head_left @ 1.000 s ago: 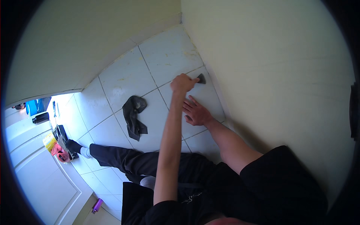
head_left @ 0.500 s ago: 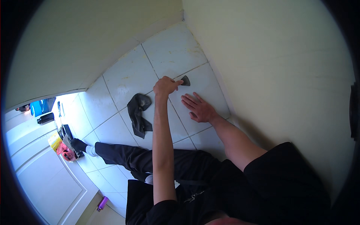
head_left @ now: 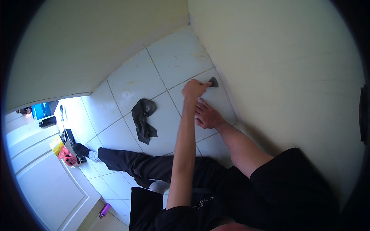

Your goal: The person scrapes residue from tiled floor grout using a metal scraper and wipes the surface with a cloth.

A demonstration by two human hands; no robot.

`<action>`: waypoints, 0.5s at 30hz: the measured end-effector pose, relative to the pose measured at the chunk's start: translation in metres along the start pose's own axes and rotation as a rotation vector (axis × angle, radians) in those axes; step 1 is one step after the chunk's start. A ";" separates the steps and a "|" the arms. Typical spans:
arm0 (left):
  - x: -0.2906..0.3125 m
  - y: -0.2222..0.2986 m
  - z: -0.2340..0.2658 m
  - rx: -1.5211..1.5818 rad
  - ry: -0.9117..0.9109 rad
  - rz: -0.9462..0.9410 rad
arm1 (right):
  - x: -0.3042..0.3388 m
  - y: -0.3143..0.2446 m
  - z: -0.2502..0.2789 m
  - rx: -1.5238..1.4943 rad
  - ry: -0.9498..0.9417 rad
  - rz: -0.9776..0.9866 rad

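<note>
Scraper points rightward, long axis roughly crosswise, gripped by left hand; right hand spread.

A loose black top with wide short sleeves is worn, marked by a thin white line design; the forearms are bare. Dark, creased long trousers are worn below it, and beyond their end a sock is seen, black toward the toes and pale higher up.
</note>
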State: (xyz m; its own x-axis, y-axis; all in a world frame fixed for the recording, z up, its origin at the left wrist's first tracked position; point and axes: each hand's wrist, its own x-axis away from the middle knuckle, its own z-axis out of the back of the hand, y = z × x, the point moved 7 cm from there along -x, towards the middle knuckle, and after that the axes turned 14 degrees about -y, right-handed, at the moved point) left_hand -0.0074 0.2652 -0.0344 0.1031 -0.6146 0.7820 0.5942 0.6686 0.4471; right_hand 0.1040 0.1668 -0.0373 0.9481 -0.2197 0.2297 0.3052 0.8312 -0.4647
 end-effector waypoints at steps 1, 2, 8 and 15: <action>0.003 -0.021 0.014 -0.009 -0.013 0.031 | -0.005 -0.009 0.009 0.033 0.024 0.013; 0.007 -0.043 0.024 -0.016 -0.032 0.062 | -0.010 -0.014 0.010 0.026 0.027 0.017; 0.025 -0.082 0.061 -0.099 0.007 0.111 | 0.000 -0.005 0.012 0.036 0.027 0.001; 0.018 -0.052 0.033 -0.127 -0.073 0.055 | -0.004 -0.010 0.012 0.048 0.065 0.015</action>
State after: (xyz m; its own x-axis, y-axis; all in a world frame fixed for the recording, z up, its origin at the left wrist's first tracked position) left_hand -0.0628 0.2336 -0.0289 0.0825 -0.5433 0.8355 0.6860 0.6391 0.3478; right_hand 0.0956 0.1659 -0.0232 0.9569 -0.2382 0.1660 0.2874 0.8579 -0.4258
